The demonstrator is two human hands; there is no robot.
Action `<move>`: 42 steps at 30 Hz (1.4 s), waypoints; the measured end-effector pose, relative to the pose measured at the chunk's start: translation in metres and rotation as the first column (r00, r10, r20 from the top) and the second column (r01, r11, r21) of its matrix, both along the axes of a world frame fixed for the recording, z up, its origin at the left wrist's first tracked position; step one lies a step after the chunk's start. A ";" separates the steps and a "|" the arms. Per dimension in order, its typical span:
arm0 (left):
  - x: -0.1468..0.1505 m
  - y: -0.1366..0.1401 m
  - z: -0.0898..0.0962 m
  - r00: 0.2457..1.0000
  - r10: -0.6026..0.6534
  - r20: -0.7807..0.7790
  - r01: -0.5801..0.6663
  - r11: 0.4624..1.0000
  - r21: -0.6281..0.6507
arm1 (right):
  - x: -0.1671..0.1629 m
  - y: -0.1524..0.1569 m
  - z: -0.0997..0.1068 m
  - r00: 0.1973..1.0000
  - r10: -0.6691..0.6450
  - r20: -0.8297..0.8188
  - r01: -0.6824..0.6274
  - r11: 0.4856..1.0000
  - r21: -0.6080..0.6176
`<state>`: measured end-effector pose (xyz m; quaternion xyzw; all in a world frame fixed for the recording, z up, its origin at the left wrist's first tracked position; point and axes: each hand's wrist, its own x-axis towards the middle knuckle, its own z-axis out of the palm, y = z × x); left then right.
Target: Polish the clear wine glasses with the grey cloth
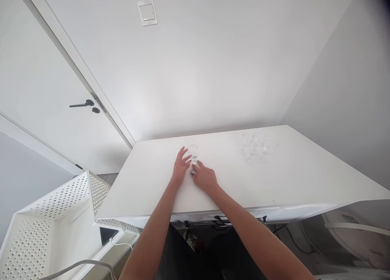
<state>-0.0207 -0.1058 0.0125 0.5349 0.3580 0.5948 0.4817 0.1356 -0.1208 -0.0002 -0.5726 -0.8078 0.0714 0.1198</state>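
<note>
A clear stemmed glass [193, 149] is on the white tabletop, its rim towards the wall. My left hand [180, 167] is at the left side of the glass, fingers spread apart and fingertips close to the bowl; whether they touch it I cannot tell. My right hand [205, 177] lies low over the table at the near end of the glass, with its fingers bent in around the lower part. The hand partly hides the stem and foot. Farther right, several clear glasses [256, 144] stand grouped together, hard to make out against the white surface.
The white table [152, 182] has its back edge along the wall. A light switch [148, 12] is on that wall. At left are a door with a black handle [81, 103] and a white perforated organiser [51, 215] with a cable [82, 263]. Cables hang below the table.
</note>
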 end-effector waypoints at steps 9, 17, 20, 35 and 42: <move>0.001 0.003 -0.007 0.993 0.030 -0.111 -0.039 0.996 -0.084 | 0.082 0.013 -0.004 0.927 -0.373 0.034 0.374 0.926 -0.040; -0.001 0.003 -0.007 0.976 0.026 -0.216 -0.053 0.991 -0.119 | 0.139 0.007 -0.003 0.854 -0.515 0.074 0.520 0.850 -0.084; -0.002 0.004 -0.008 0.975 0.025 -0.221 -0.052 0.991 -0.120 | 0.137 0.007 -0.001 0.856 -0.512 0.073 0.517 0.851 -0.095; -0.004 0.009 -0.017 0.965 0.010 -0.262 -0.043 0.992 -0.121 | 0.178 -0.030 -0.009 0.896 -0.374 -0.237 0.402 0.913 0.077; -0.005 0.011 -0.018 0.961 0.009 -0.276 -0.047 0.990 -0.131 | 0.290 -0.039 -0.013 0.713 -0.688 -0.136 0.696 0.718 0.017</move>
